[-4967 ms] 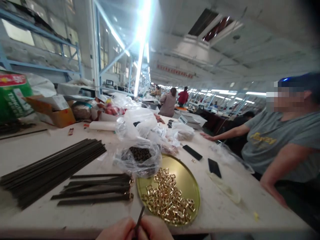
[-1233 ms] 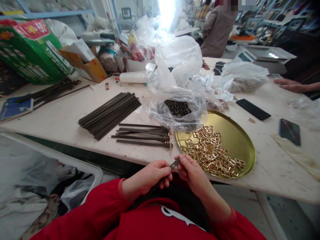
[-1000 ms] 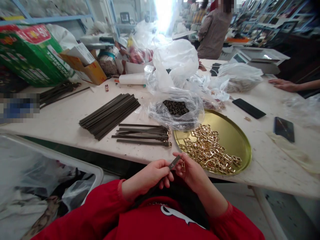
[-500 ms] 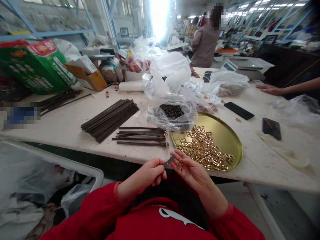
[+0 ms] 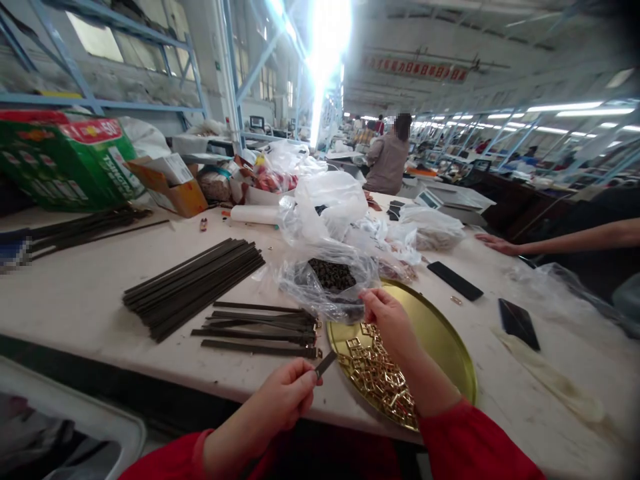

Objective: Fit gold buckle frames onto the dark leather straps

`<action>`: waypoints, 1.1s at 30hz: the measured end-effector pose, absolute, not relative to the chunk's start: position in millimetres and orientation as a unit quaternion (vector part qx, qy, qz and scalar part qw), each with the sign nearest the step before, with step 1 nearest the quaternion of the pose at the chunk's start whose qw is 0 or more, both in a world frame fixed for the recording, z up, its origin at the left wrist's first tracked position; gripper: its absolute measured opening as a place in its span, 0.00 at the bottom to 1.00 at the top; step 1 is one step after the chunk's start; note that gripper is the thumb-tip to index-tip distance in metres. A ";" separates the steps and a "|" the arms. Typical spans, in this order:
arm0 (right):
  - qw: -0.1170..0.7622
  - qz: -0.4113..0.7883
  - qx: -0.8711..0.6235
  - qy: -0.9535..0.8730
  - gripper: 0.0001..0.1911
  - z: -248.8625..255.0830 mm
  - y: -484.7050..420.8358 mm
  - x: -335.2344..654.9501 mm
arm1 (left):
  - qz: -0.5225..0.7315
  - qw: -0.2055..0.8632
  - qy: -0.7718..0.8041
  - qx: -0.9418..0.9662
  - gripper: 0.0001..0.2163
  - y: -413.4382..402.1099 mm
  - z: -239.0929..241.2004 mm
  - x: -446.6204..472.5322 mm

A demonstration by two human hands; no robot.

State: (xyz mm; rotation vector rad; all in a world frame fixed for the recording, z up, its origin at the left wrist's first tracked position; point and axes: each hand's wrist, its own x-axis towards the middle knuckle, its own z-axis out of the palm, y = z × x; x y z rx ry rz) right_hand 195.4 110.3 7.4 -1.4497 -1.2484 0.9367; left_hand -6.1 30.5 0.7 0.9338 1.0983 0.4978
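My left hand (image 5: pixel 287 393) is closed around a dark strap (image 5: pixel 327 363), whose short end sticks out past the thumb at the table's front edge. My right hand (image 5: pixel 393 320) reaches over the gold tray (image 5: pixel 463 353), its fingertips pinched at the rim of a clear plastic bag (image 5: pixel 300 283). What those fingertips hold, if anything, cannot be made out. Inside the bag lie many small dark pieces (image 5: pixel 331 273). Gold buckles (image 5: pixel 377 373) are heaped on the tray under my right forearm. Left of the tray rest several straps with buckles (image 5: pixel 260 330) at their ends.
A thick stack of dark straps (image 5: pixel 193 287) lies to the left. Behind stand crumpled plastic bags (image 5: pixel 335 200), a white roll (image 5: pixel 255 214) and a green carton (image 5: pixel 65 160). At right are a black phone (image 5: pixel 519 323), a dark flat case (image 5: pixel 455 281) and another person's hand (image 5: pixel 500 245).
My right hand has moved from beside my left hand forward to the plastic bag; the buckle seen on it is no longer visible there. The camera view has tilted up.
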 end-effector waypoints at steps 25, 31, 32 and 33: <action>0.516 0.651 -0.444 -0.336 0.13 2.9 56.7 152.5 | 0.355 0.585 0.461 0.564 0.09 53.8 4.8 -6.2; 0.529 0.682 -0.413 -0.288 0.13 -3.2 32.4 149.4 | 0.304 0.442 0.515 0.668 0.08 34.6 14.7 -13.3; 0.530 0.670 -0.423 -0.302 0.13 -4.1 29.6 149.0 | 0.291 0.425 0.518 0.683 0.08 31.4 16.6 -14.0; 0.533 0.651 -0.436 -0.318 0.13 -4.9 26.7 148.0 | 0.279 0.416 0.518 0.694 0.08 28.8 17.8 -14.1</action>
